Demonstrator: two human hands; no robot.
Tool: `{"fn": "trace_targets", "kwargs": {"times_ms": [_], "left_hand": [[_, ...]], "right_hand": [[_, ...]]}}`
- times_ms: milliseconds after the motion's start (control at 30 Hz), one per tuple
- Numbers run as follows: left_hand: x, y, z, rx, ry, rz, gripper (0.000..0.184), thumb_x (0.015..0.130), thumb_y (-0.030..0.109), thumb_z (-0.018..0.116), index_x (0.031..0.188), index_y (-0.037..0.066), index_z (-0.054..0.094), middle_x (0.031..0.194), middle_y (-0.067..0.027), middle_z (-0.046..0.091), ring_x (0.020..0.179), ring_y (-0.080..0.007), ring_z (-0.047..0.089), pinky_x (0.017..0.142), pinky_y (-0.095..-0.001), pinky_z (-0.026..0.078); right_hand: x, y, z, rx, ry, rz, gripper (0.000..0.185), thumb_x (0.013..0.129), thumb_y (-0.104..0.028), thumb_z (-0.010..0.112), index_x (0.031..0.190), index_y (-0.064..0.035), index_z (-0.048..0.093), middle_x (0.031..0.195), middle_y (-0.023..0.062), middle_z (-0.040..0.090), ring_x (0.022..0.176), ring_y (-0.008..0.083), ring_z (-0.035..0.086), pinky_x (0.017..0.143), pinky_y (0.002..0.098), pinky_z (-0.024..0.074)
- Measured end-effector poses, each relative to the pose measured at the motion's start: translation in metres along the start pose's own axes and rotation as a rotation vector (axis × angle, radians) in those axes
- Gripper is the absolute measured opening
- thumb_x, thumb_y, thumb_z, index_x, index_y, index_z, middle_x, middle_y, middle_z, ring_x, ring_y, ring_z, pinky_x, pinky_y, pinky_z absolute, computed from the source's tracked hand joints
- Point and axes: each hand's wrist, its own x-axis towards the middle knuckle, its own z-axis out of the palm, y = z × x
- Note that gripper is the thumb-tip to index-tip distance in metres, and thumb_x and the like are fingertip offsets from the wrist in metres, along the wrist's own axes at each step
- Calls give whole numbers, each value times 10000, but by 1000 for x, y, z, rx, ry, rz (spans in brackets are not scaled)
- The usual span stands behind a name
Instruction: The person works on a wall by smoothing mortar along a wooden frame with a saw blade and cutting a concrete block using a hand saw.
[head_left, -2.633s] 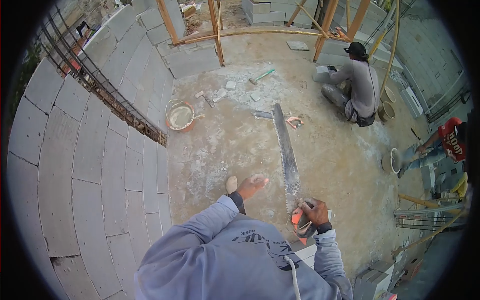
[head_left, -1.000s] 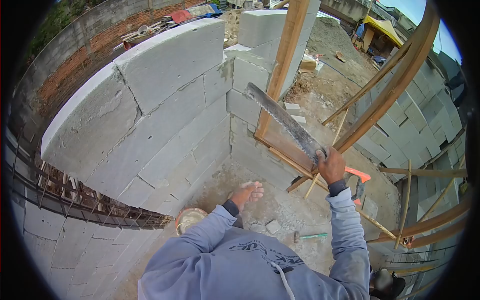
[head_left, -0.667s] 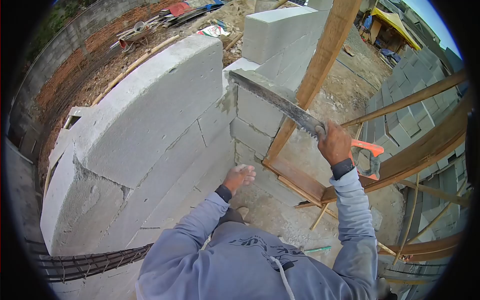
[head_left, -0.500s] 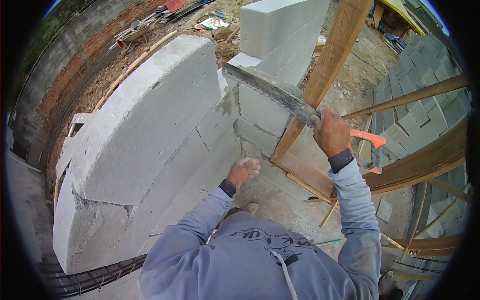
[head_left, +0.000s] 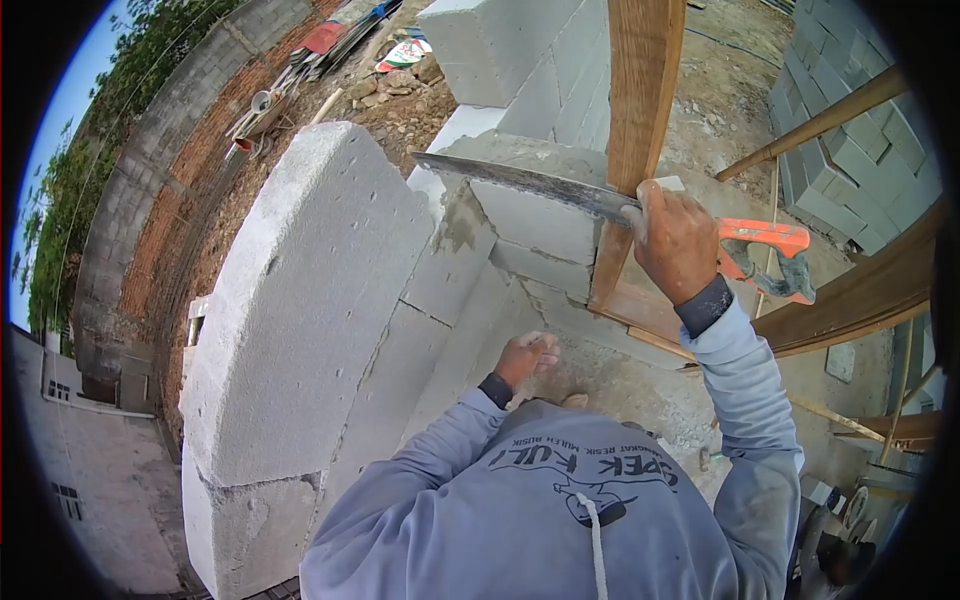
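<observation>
My right hand (head_left: 675,240) is wrapped round the handle end of a hand saw (head_left: 520,181). The grey, dusty blade runs left from my fist, its tip near the white block wall; the orange and grey handle (head_left: 765,245) sticks out to the right of my hand. My left hand (head_left: 527,360) hovers low in front of my chest, fingers loosely bent and apart, with nothing visible in them. To its left rises the wall of white lightweight blocks (head_left: 320,290), with mortar smears (head_left: 462,220) near the corner. Behind the blade is a lower block course (head_left: 535,215).
A wooden post (head_left: 645,90) stands upright just beyond the saw. On the right, a curved wooden board (head_left: 860,300) and a slanting pole (head_left: 815,120) cross the space. Stacked blocks (head_left: 860,150) stand farther back. A wheelbarrow (head_left: 262,115) is at the far left by a brick wall.
The view has shifted, so the wall and my body sit farther right. The saw blade now lies flatter, closer to level. My right hand still grips it, and my left hand's fingers are more bent.
</observation>
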Motion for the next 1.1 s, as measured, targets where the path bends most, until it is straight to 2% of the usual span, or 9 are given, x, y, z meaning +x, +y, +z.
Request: {"fn": "trace_targets", "kwargs": {"times_ms": [233, 367, 567, 667, 767, 867, 967, 1100], "left_hand": [[8, 8, 4, 49, -4, 10, 351, 912, 327, 537, 1073, 19, 587, 959, -84, 652, 815, -144, 635, 710, -264, 498], [13, 7, 6, 0, -30, -5, 358, 908, 330, 548, 1078, 18, 589, 959, -81, 651, 819, -150, 634, 723, -267, 498], [19, 40, 28, -56, -62, 138, 357, 919, 324, 536, 1061, 3, 597, 949, -82, 646, 812, -156, 630, 682, -271, 506], [23, 70, 41, 74, 1, 429, 319, 915, 290, 545, 1040, 2, 603, 868, -80, 653, 763, -139, 629, 640, -276, 501], [-9, 132, 55, 389, 280, 774, 261, 886, 236, 588, 1017, 11, 610, 764, -72, 646, 692, -121, 622, 605, -286, 492], [-16, 175, 66, 336, 449, 1077, 202, 844, 174, 627, 987, 30, 622, 699, -72, 635, 623, -136, 618, 578, -293, 483], [-10, 206, 69, 545, 505, 1214, 181, 825, 156, 638, 964, 40, 634, 731, -98, 646, 624, -175, 630, 584, -301, 489], [-9, 226, 72, 655, 523, 1287, 165, 823, 161, 631, 940, 46, 645, 783, -117, 657, 665, -254, 640, 610, -328, 496]], "right_hand": [[3, -8, 8, -59, -6, -60, 152, 765, -125, 618, 878, -82, 526, 722, 60, 503, 712, 227, 570, 597, 358, 476], [4, -6, 8, 19, 58, -67, 204, 739, -143, 686, 858, -82, 532, 741, 85, 532, 676, 275, 572, 564, 385, 463], [6, -11, 5, 6, 30, -57, 211, 738, -147, 681, 872, -76, 534, 744, 85, 530, 688, 273, 571, 575, 386, 464], [6, -11, 5, -27, 16, -53, 212, 729, -146, 668, 887, -85, 540, 749, 68, 515, 719, 246, 573, 592, 372, 474], [6, -13, 3, -40, 9, -48, 213, 729, -148, 667, 892, -85, 543, 754, 69, 520, 723, 245, 576, 588, 371, 477], [6, -13, 5, -37, 27, -47, 212, 726, -138, 661, 895, -85, 544, 757, 68, 522, 727, 243, 578, 587, 370, 479], [4, -13, 5, -40, 19, -50, 211, 721, -127, 655, 896, -84, 544, 754, 66, 519, 726, 241, 578, 591, 368, 483], [6, -10, 5, -50, 11, -56, 208, 718, -120, 646, 893, -85, 539, 753, 64, 514, 726, 237, 578, 600, 362, 489]]}}
